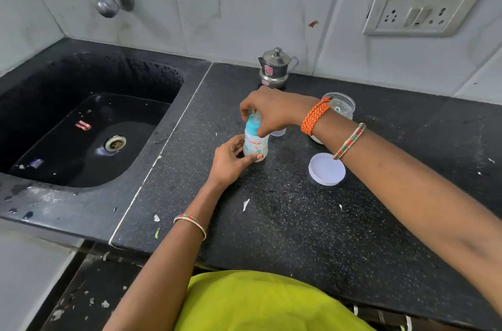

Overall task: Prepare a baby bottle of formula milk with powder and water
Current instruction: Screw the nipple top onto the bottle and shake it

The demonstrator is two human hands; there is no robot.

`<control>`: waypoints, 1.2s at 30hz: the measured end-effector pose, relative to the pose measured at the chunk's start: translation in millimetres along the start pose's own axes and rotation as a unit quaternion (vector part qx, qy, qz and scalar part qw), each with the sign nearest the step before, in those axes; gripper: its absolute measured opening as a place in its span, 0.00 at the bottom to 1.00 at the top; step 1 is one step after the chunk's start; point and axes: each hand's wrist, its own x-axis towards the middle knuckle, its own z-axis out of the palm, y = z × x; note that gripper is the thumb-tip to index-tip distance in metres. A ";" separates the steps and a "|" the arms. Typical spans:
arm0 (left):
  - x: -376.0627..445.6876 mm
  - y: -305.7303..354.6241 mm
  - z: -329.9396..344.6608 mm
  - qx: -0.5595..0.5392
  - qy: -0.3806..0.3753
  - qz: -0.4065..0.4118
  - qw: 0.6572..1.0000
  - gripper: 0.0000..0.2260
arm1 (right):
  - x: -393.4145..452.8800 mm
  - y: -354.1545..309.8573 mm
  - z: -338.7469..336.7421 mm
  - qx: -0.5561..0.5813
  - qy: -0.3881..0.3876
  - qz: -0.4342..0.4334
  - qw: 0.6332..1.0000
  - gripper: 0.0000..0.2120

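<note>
Orange braided wristband [316, 117], beaded bangles [349, 141], yellow-green garment [260, 300]

Surface: black speckled stone counter [298, 222], sink [81, 124] set in at 9 o'clock.
Centre: baby bottle [255, 140], upright.
12 o'clock: steel pot [275, 67], lidded.
2 o'clock: clear jar [341, 106].
3 o'clock: white lid [326, 169].
6 o'clock: paper scraps [245, 204].

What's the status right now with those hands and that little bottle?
Left hand steadies small white baby bottle at base. Right hand grips its blue collar. Bottle upright on black counter. Nothing in the way.
</note>
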 end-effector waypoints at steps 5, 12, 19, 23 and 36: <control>-0.5 0.8 -0.4 0.001 0.003 0.006 1.000 0.22 | -4.5 -9.0 -1.7 -0.131 0.048 0.062 0.988 0.28; -1.6 2.6 0.3 -0.006 0.004 -0.006 1.000 0.23 | -23.5 -1.8 -28.6 -0.078 -0.052 0.092 0.991 0.25; -1.7 3.6 1.5 -0.011 0.008 -0.007 1.000 0.23 | -12.7 16.0 -0.7 0.042 -0.005 -0.024 0.999 0.19; -2.0 3.5 1.4 -0.011 0.009 -0.008 1.000 0.23 | -11.5 24.4 8.9 0.005 0.075 0.052 0.996 0.35; -1.1 4.5 0.3 -0.014 0.001 -0.016 1.000 0.23 | -2.7 18.3 12.3 0.062 0.059 -0.034 0.996 0.17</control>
